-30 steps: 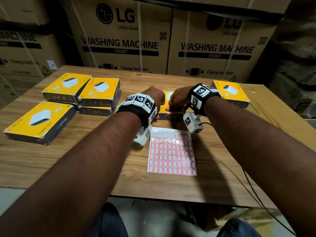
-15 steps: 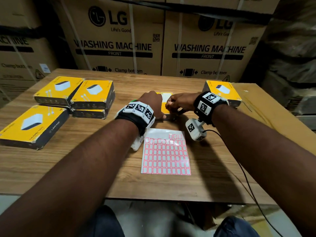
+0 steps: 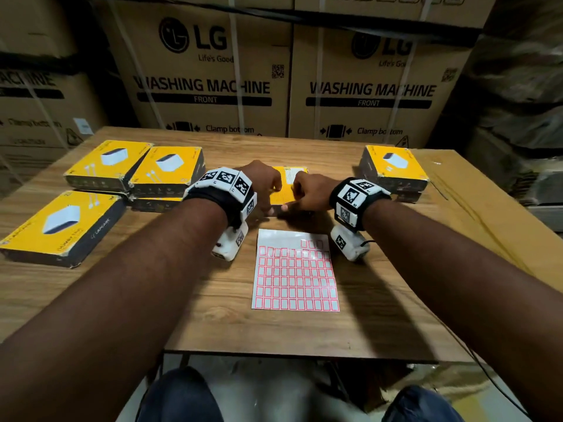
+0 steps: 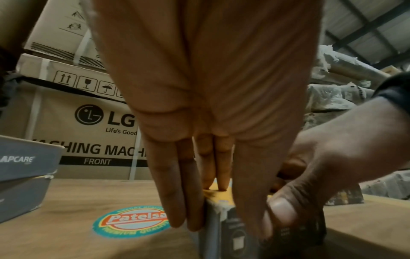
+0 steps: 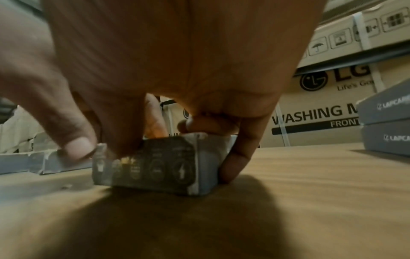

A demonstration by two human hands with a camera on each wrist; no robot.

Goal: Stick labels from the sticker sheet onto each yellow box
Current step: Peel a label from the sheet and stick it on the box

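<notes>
Both hands' fingers (image 4: 248, 201) grip mid yellow box (image 3: 286, 190) on table (image 3: 213, 315).

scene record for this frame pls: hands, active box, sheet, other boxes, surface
left hand: grips the near left corner of the centre yellow box, fingers straight down its side
right hand: curled over the same box's right end
sticker sheet: flat on the table, near side of the held box, top rows partly used
other yellow boxes: cluster at left, stack at right
table: wood grain
</notes>
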